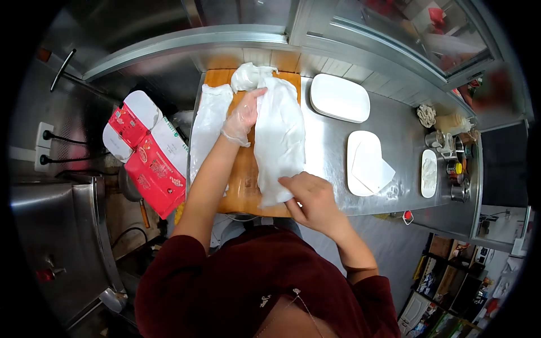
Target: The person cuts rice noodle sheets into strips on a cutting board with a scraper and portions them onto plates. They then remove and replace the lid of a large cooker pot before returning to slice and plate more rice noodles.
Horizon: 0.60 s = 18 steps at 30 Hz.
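Observation:
A long, soft, glossy white sheet (280, 129) lies over the right side of a wooden board (241, 177); its exact material I cannot tell. My left hand (243, 117), in a clear plastic glove, grips the sheet's left edge near its far end, with the thumb on top and the other fingers partly hidden. At the near end, my bare right hand (310, 200) pinches the right corner between thumb and fingers. A second white sheet (209, 127) is spread along the board's left side. Behind my left hand sits a crumpled white piece (248, 76).
Stacked white plates (340, 98) stand right of the board on the steel counter (329, 155). Nearer are a tray with white cards (369, 166), a small dish (429, 173) and several jars (456, 169). Red packaging (152, 169) lies at left, above a wooden-handled pan (131, 183).

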{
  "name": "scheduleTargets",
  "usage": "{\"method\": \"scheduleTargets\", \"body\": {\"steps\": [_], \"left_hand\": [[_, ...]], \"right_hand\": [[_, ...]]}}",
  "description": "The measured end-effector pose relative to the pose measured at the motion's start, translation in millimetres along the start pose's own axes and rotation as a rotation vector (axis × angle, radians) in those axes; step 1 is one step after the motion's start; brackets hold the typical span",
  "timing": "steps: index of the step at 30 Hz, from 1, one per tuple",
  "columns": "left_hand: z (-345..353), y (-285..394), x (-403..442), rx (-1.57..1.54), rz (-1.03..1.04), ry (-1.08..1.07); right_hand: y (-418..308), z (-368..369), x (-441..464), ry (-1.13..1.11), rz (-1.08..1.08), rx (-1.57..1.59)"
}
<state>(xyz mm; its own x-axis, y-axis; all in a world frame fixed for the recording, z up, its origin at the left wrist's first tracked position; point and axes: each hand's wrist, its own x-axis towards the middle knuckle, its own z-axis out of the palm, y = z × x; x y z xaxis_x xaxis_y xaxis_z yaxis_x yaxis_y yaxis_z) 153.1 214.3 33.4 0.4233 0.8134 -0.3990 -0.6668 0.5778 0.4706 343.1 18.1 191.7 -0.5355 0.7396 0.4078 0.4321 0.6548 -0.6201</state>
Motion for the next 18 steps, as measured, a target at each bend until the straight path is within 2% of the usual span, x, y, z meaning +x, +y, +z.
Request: {"method": "scheduleTargets", "body": {"steps": [2, 5, 7, 8, 10, 11, 12, 14, 16, 17, 18], "left_hand": [[-15.2, -10.9, 4.6, 0.163, 0.005, 0.105], [-50.1, -37.3, -1.8, 0.616, 0.107, 0.318], [-57.4, -46.5, -6.6, 0.62, 0.204, 0.464], [-60.8, -51.4, -10.3, 0.621, 0.25, 0.537], [-70.2, -64.1, -25.4, 0.916, 0.503, 0.619], [-73.4, -72.0, -35.1, 1.065, 0.631, 0.65], [-69.6, -79.5, -49.3, 1.12, 0.606, 0.665], [-49.9, -93.0, -84.5, 1.235, 0.56, 0.673], [-39.7, -109.6, -114.0, 1.506, 0.559, 0.638], [-38.2, -121.1, -125.6, 1.578, 0.627, 0.626], [-36.3, -131.8, -134.5, 1.644, 0.701, 0.609]], "right_hand": [[15.1, 26.4, -14.5, 0.001, 0.027, -0.024], [46.6, 78.9, -48.6, -0.236, 0.087, -0.166], [57.8, 99.0, -67.8, -0.488, 0.166, -0.224], [64.5, 100.6, -74.3, -0.43, 0.152, -0.186], [76.1, 87.6, -78.2, -0.313, 0.13, -0.113], [83.7, 73.7, -79.6, -0.217, 0.187, -0.061], [104.9, 67.6, -89.1, -0.189, 0.361, -0.014], [120.1, 17.9, -94.8, -0.049, 0.464, -0.245], [164.5, -19.4, -133.0, 0.003, 0.566, -0.416], [180.2, -33.6, -150.1, 0.057, 0.622, -0.559], [195.3, -49.1, -169.8, -0.005, 0.717, -0.626]]}}
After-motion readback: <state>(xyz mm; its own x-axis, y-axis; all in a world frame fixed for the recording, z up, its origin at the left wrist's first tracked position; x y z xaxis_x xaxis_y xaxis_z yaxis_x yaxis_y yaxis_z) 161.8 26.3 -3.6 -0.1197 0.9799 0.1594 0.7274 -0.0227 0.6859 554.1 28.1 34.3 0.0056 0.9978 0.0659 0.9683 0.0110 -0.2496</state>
